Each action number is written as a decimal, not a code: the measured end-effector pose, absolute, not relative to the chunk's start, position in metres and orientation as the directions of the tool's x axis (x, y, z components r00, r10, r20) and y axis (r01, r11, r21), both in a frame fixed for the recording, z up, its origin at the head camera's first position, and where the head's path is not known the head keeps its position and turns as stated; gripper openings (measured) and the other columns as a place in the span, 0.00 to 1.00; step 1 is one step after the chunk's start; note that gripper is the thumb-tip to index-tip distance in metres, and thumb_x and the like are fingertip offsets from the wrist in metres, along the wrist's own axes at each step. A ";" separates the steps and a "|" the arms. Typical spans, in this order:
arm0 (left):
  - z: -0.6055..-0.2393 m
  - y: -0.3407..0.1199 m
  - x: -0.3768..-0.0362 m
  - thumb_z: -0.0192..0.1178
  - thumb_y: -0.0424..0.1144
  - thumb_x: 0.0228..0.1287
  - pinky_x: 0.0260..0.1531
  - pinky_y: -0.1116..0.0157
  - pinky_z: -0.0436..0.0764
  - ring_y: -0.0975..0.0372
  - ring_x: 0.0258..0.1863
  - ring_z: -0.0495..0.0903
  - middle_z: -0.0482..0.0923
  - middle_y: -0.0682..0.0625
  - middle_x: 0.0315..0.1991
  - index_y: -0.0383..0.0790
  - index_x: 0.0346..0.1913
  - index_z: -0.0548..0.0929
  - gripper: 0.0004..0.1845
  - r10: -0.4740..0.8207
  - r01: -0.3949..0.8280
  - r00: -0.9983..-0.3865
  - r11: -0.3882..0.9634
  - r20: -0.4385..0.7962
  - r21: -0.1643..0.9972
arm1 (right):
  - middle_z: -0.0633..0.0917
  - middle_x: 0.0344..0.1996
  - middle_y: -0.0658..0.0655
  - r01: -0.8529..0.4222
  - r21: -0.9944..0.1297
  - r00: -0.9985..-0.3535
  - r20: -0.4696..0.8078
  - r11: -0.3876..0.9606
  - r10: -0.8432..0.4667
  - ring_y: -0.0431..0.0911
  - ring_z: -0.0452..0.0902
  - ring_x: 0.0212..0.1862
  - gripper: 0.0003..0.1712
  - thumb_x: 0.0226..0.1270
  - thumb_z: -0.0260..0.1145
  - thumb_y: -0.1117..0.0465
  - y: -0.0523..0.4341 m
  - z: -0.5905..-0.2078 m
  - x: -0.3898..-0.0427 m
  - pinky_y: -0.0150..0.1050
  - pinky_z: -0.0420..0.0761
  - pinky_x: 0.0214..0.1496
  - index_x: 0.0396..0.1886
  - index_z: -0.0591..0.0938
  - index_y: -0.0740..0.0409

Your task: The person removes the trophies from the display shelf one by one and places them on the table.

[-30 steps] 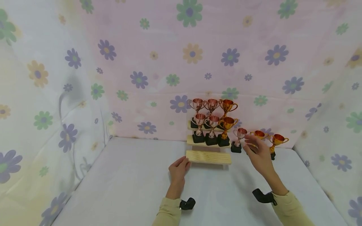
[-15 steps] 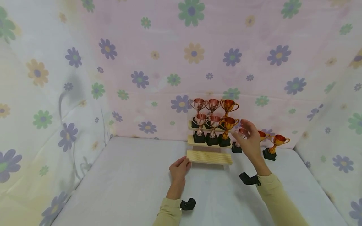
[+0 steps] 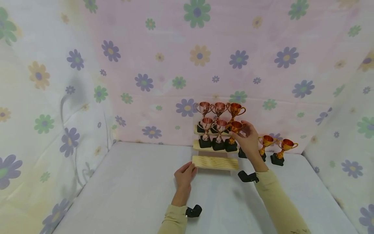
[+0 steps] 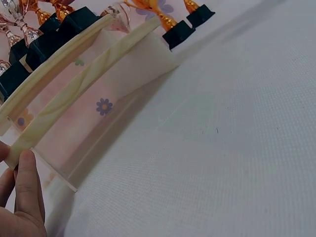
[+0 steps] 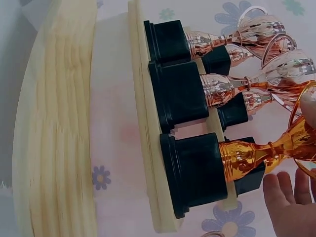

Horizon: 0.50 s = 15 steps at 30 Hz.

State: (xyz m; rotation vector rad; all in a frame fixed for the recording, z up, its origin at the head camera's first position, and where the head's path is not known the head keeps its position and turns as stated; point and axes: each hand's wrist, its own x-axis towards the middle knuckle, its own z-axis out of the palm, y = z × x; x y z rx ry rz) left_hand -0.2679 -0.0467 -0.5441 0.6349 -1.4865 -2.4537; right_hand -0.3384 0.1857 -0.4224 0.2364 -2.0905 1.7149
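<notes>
A three-step wooden stand [image 3: 215, 162] stands near the back wall. Its top and middle steps each carry three small trophies on black bases; the bottom step [image 5: 54, 138] is bare. My left hand [image 3: 187, 169] rests against the left end of the bottom step [image 4: 89, 94], with its thumb [image 4: 27, 182] on the edge. My right hand [image 3: 246, 138] hovers with spread fingers [image 5: 289, 197] beside the gold trophy [image 3: 235, 126] at the right end of the middle step. It holds nothing. The hand hides most of a pink trophy, whose base [image 3: 241, 152] shows on the table.
Two gold trophies [image 3: 264, 143] [image 3: 281, 148] stand on the white table [image 3: 131, 188] to the right of the stand. Flowered cloth walls [image 3: 175, 65] close in the back and both sides. A black wrist camera [image 3: 194, 211] sits on each forearm.
My right hand has moved left, from the gold trophies on the table to the right end of the stand's middle step. The left hand has stayed on the bottom step.
</notes>
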 end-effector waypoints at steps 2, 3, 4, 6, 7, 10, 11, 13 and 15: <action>-0.544 -0.046 -0.267 0.66 0.26 0.63 0.43 0.65 0.89 0.60 0.36 0.87 0.84 0.36 0.45 0.21 0.52 0.83 0.15 -0.384 -0.043 -0.888 -0.476 -0.251 0.878 | 0.78 0.54 0.56 -0.386 -0.898 -0.899 0.417 0.210 0.131 0.40 0.75 0.54 0.36 0.64 0.75 0.65 0.185 -0.423 -0.340 0.27 0.81 0.59 0.69 0.71 0.65; -0.544 -0.046 -0.267 0.66 0.25 0.63 0.43 0.65 0.89 0.60 0.35 0.87 0.84 0.36 0.44 0.21 0.52 0.83 0.16 -0.384 -0.040 -0.889 -0.478 -0.249 0.878 | 0.78 0.54 0.56 -0.390 -0.900 -0.899 0.418 0.192 0.129 0.40 0.76 0.53 0.35 0.63 0.75 0.66 0.185 -0.424 -0.340 0.24 0.81 0.56 0.68 0.72 0.66; -0.543 -0.046 -0.267 0.66 0.26 0.63 0.44 0.65 0.89 0.61 0.35 0.87 0.84 0.37 0.44 0.21 0.52 0.83 0.15 -0.383 -0.044 -0.888 -0.481 -0.255 0.876 | 0.78 0.53 0.56 -0.397 -0.899 -0.897 0.423 0.185 0.129 0.40 0.76 0.52 0.34 0.63 0.75 0.67 0.185 -0.424 -0.340 0.22 0.81 0.53 0.67 0.72 0.67; -0.543 -0.045 -0.267 0.65 0.26 0.64 0.44 0.64 0.89 0.60 0.36 0.87 0.84 0.36 0.45 0.21 0.52 0.83 0.16 -0.382 -0.042 -0.889 -0.481 -0.253 0.876 | 0.79 0.53 0.57 -0.407 -0.895 -0.892 0.432 0.181 0.131 0.39 0.77 0.51 0.32 0.63 0.75 0.67 0.185 -0.425 -0.340 0.19 0.81 0.49 0.65 0.74 0.68; -0.543 -0.045 -0.267 0.65 0.25 0.64 0.44 0.64 0.89 0.60 0.36 0.87 0.84 0.35 0.45 0.21 0.53 0.82 0.16 -0.384 -0.038 -0.889 -0.480 -0.249 0.877 | 0.79 0.53 0.57 -0.413 -0.892 -0.889 0.439 0.183 0.133 0.39 0.77 0.50 0.31 0.62 0.75 0.68 0.185 -0.425 -0.339 0.19 0.81 0.48 0.64 0.75 0.68; -0.543 -0.045 -0.267 0.65 0.26 0.64 0.44 0.65 0.89 0.59 0.36 0.87 0.84 0.34 0.46 0.21 0.52 0.83 0.15 -0.388 -0.042 -0.887 -0.476 -0.252 0.879 | 0.80 0.53 0.57 -0.432 -0.882 -0.877 0.460 0.186 0.143 0.37 0.77 0.48 0.31 0.61 0.76 0.69 0.188 -0.426 -0.338 0.19 0.81 0.49 0.62 0.76 0.68; -0.543 -0.045 -0.268 0.65 0.25 0.64 0.43 0.65 0.89 0.59 0.36 0.87 0.84 0.34 0.46 0.21 0.52 0.83 0.15 -0.388 -0.043 -0.886 -0.475 -0.253 0.879 | 0.80 0.52 0.56 -0.439 -0.881 -0.872 0.465 0.178 0.151 0.37 0.78 0.48 0.31 0.60 0.76 0.70 0.188 -0.425 -0.336 0.19 0.81 0.49 0.62 0.76 0.68; -0.544 -0.046 -0.268 0.65 0.25 0.64 0.43 0.65 0.89 0.60 0.36 0.87 0.84 0.35 0.45 0.21 0.52 0.83 0.15 -0.390 -0.042 -0.885 -0.475 -0.253 0.879 | 0.81 0.50 0.52 -0.462 -0.872 -0.857 0.486 0.161 0.170 0.36 0.79 0.47 0.31 0.58 0.77 0.71 0.190 -0.426 -0.333 0.20 0.82 0.49 0.60 0.77 0.69; -0.543 -0.046 -0.267 0.65 0.25 0.63 0.44 0.64 0.89 0.60 0.35 0.87 0.84 0.37 0.44 0.21 0.52 0.83 0.15 -0.389 -0.043 -0.885 -0.480 -0.256 0.876 | 0.82 0.48 0.47 -0.487 -0.860 -0.841 0.508 0.151 0.185 0.35 0.80 0.46 0.30 0.55 0.78 0.74 0.190 -0.420 -0.322 0.21 0.83 0.49 0.58 0.77 0.71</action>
